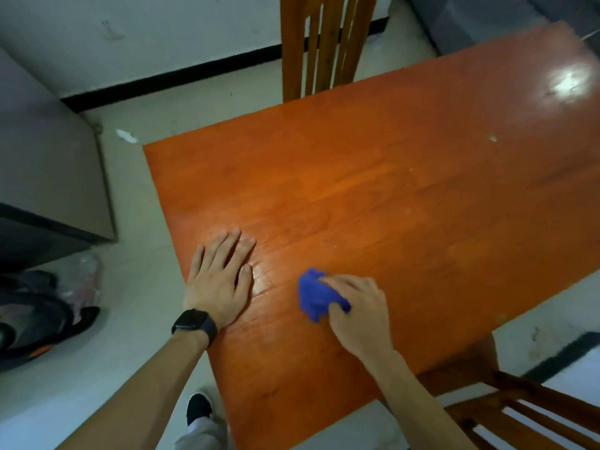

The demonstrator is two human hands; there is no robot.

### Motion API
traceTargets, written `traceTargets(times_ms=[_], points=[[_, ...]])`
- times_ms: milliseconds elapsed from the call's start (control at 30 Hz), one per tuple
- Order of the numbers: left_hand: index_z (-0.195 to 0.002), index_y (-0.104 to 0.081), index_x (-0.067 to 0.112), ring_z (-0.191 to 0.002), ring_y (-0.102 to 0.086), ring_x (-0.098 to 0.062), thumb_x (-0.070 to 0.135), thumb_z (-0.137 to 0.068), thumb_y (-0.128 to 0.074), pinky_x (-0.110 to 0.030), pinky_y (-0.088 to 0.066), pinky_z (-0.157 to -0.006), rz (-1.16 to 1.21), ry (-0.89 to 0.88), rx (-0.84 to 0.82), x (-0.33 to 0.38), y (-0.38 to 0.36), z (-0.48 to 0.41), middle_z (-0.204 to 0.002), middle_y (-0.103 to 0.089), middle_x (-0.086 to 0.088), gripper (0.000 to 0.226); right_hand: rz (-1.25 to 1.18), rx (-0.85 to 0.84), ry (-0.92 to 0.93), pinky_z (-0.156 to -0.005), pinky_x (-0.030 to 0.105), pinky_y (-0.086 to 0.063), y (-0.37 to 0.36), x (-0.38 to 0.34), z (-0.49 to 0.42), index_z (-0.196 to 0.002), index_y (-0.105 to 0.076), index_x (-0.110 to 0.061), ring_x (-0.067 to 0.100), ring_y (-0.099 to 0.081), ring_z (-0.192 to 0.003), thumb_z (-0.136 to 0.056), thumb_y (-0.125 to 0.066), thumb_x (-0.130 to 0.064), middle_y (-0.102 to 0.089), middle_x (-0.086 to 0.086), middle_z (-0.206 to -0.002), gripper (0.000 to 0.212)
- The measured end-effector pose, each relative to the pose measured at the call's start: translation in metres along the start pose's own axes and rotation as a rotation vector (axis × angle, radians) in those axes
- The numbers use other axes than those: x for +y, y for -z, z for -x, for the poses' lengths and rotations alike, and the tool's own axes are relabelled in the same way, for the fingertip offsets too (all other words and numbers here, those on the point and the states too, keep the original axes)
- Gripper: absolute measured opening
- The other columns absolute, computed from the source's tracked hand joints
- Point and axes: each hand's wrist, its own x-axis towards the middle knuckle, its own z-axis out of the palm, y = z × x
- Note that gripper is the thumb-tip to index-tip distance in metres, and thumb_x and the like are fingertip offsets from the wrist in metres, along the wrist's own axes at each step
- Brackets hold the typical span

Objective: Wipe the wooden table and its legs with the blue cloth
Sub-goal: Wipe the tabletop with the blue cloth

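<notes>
**Left hand**: Your left hand lies palm down on the table, fingers straight and slightly spread, holding nothing. It sits close to the table edge nearest that hand. This reads as a brace, steadying you and the top while the other hand works.

**Watch**: A dark watch sits on your left wrist, just off the table edge.

**Right hand**: Your fingers are curled over the cloth and press it down onto the wood. The grip bunches the fabric, probably so it stays under your fingertips during strokes.

**Cloth**: It is blue and wadded, and it touches the tabletop. It lies between your two hands, mostly on the thumb side of your right hand and apart from the left.

**Table**: The top is orange-brown wood. A glossy patch shows just beside your left thumb. Pale specks lie well beyond your right hand, towards the far corner, and seem to be still unwiped. The legs are hidden under the top, so that part looks not yet begun.

**Chairs**: One chair stands at the far edge, well ahead of both hands. Another chair stands below and outside your right forearm. You would likely need to reach round them for the legs.

**Shoe**: A dark shoe shows on the floor beneath your left forearm.

**Cabinet**: A grey cabinet stands well outside your left hand.
</notes>
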Motion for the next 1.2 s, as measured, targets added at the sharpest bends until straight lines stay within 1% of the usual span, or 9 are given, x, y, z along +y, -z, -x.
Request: traceTargets(times_ms=[100,233,367,500,700,867,967,1100,1200], points=[[-0.151,-0.032,0.040,-0.150,-0.015,-0.013,0.047,-0.101,-0.020,-0.044,-0.005,-0.123,-0.006,-0.005,0.004,0.001,0.000,-0.001,-0.162,-0.023,0.008,0.052,-0.167,0.106,0.034,-0.089,0.044,-0.051,0.015,-0.001,-0.050,-0.108,-0.074,-0.022,0.023,-0.063,-0.101,-0.073,-0.047,-0.023,-0.072,0.000,-0.110,0.044],[-0.150,-0.034,0.039,-0.150,-0.016,-0.013,0.049,-0.102,-0.021,-0.045,-0.005,-0.123,0.003,-0.015,0.037,-0.001,-0.004,-0.001,-0.161,-0.025,0.008,0.051,0.051,0.278,-0.215,-0.102,0.047,-0.042,0.032,0.024,-0.132,-0.136,-0.057,-0.028,0.032,-0.053,-0.120,-0.082,-0.048,-0.023,-0.060,-0.004,-0.136,0.055],[-0.152,-0.029,0.040,-0.151,-0.011,-0.011,0.049,-0.102,-0.016,-0.046,-0.005,-0.123,0.007,-0.002,0.022,-0.004,-0.006,0.005,-0.163,-0.020,0.010,0.053,0.083,0.274,-0.064,-0.091,0.043,-0.043,-0.006,0.007,-0.059,-0.128,-0.064,-0.026,0.029,-0.054,-0.103,-0.076,-0.045,-0.028,-0.065,-0.006,-0.129,0.055],[-0.153,-0.028,0.037,-0.151,-0.007,-0.010,0.045,-0.102,-0.012,-0.042,-0.001,-0.123,0.037,-0.002,0.011,-0.004,-0.003,0.011,-0.163,-0.018,0.009,0.054,-0.229,-0.013,-0.014,-0.086,0.037,-0.051,-0.009,-0.013,-0.002,-0.105,-0.076,-0.026,0.019,-0.063,-0.093,-0.071,-0.047,-0.020,-0.072,-0.013,-0.099,0.045],[-0.151,-0.033,0.035,-0.150,0.000,-0.003,0.048,-0.101,-0.011,-0.025,0.009,-0.119,0.175,-0.005,0.010,-0.007,-0.006,0.067,-0.161,-0.016,0.015,0.056,0.017,0.300,-0.164,-0.097,0.042,-0.043,-0.008,-0.004,-0.074,-0.127,-0.064,-0.028,0.030,-0.056,-0.113,-0.075,-0.047,-0.026,-0.065,-0.005,-0.128,0.054],[-0.153,-0.029,0.033,-0.151,-0.006,-0.010,0.047,-0.099,-0.019,-0.044,-0.004,-0.123,0.236,0.104,0.012,-0.004,-0.016,0.141,-0.162,-0.014,0.013,0.056,0.039,0.201,-0.003,-0.078,0.037,-0.039,-0.046,-0.035,0.039,-0.107,-0.072,-0.027,0.029,-0.055,-0.090,-0.071,-0.047,-0.026,-0.071,-0.006,-0.110,0.044],[-0.155,-0.021,0.033,-0.151,-0.012,-0.015,0.049,-0.099,-0.020,-0.046,-0.007,-0.123,0.252,0.139,-0.007,0.002,-0.020,0.180,-0.164,-0.012,0.008,0.059,-0.131,-0.009,0.034,-0.085,0.042,-0.048,-0.033,-0.044,0.075,-0.104,-0.075,-0.025,0.033,-0.060,-0.094,-0.067,-0.043,-0.025,-0.074,-0.001,-0.103,0.049],[-0.153,0.007,0.035,-0.150,0.008,-0.005,0.052,-0.095,0.002,-0.042,0.001,-0.124,0.165,0.108,-0.131,0.011,-0.024,0.208,-0.161,0.013,0.017,0.061,0.008,0.256,-0.140,-0.096,0.045,-0.044,0.007,-0.015,0.035,-0.126,-0.064,-0.029,0.035,-0.057,-0.113,-0.076,-0.049,-0.024,-0.065,0.001,-0.126,0.053],[-0.152,0.016,0.032,-0.147,0.021,-0.003,0.049,-0.092,0.014,-0.043,0.004,-0.124,0.047,0.093,-0.186,0.012,-0.027,0.221,-0.157,0.023,0.019,0.062,0.132,0.246,-0.318,-0.100,0.046,-0.034,0.006,0.011,0.040,-0.140,-0.050,-0.028,0.035,-0.044,-0.123,-0.091,-0.051,-0.022,-0.051,0.001,-0.143,0.050]])
